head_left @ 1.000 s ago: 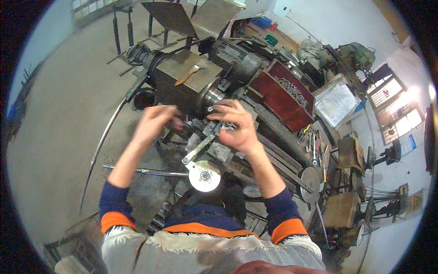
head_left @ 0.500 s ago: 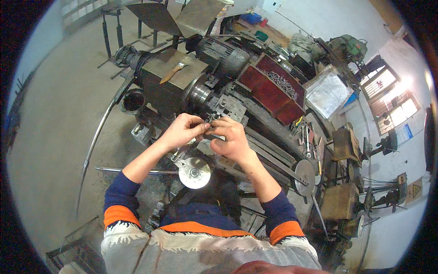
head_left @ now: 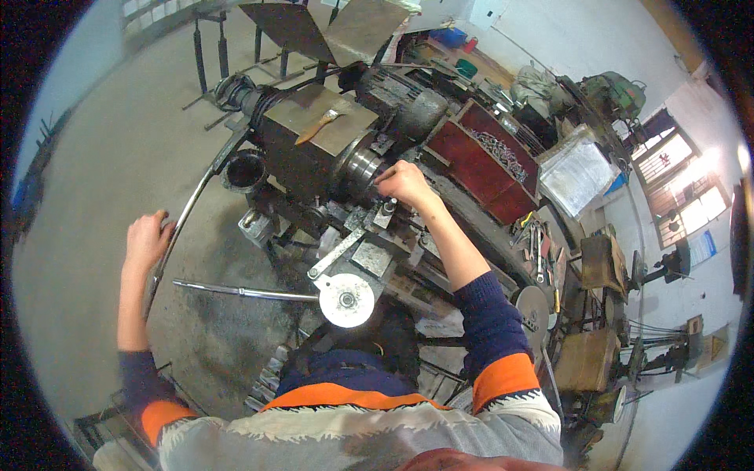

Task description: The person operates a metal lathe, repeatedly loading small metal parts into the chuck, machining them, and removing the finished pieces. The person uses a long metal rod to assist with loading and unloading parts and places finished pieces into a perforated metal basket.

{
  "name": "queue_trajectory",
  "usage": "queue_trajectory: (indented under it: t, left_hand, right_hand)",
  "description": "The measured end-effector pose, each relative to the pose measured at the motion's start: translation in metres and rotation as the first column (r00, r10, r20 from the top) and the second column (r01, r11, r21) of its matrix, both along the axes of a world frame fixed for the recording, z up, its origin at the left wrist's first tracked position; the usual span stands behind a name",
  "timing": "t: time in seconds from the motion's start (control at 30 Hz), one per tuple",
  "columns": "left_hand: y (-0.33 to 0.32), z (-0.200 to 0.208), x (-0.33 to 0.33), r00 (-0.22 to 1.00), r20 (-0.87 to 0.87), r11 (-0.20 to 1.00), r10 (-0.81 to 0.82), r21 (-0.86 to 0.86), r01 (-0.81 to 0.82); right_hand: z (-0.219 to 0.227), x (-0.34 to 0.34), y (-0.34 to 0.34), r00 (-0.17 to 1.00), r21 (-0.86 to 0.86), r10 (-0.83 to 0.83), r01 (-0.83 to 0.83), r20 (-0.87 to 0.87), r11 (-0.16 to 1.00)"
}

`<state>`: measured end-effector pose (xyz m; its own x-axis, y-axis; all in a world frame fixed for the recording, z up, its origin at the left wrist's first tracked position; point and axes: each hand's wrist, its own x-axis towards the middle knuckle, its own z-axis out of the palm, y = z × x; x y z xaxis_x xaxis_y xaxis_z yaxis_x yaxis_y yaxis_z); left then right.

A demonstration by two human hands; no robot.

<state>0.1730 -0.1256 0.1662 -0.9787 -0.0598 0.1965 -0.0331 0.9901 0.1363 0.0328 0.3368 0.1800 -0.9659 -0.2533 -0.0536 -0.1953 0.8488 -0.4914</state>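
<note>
My right hand [head_left: 404, 184] is closed at the face of the round steel chuck [head_left: 363, 167] of a small lathe, fingertips pinched together. What they hold is too small or hidden to make out. Out to the left, my left hand [head_left: 149, 242] is right beside a long curved metal lever [head_left: 190, 200], its fingers partly curled and the thumb apart. Whether it touches the lever is unclear. Below the chuck is the tool post [head_left: 385, 213], with a flat link arm [head_left: 336, 253] and a round pale disc [head_left: 346, 301] nearer me.
A brush [head_left: 318, 127] lies on the headstock cover [head_left: 334, 118]. Behind the lathe stands a red metal bin [head_left: 481, 169] with many small metal parts. Wrenches [head_left: 539, 251] lie to the right. A chrome bar [head_left: 243, 292] sticks out left from the disc.
My hands, together in front of the chuck before, have parted. The right one moved up to the chuck face; the left swung out to the lever. The whole view shifted slightly.
</note>
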Motion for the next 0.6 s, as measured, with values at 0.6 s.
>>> queue_trajectory:
  t: [0.6]
  left_hand:
    - [-0.179,-0.069,-0.081,0.995,-0.082,0.883,0.065,-0.459,-0.095]
  right_hand:
    - [-0.009,-0.019,-0.025,0.975,0.286,0.06,0.004,-0.212,0.958]
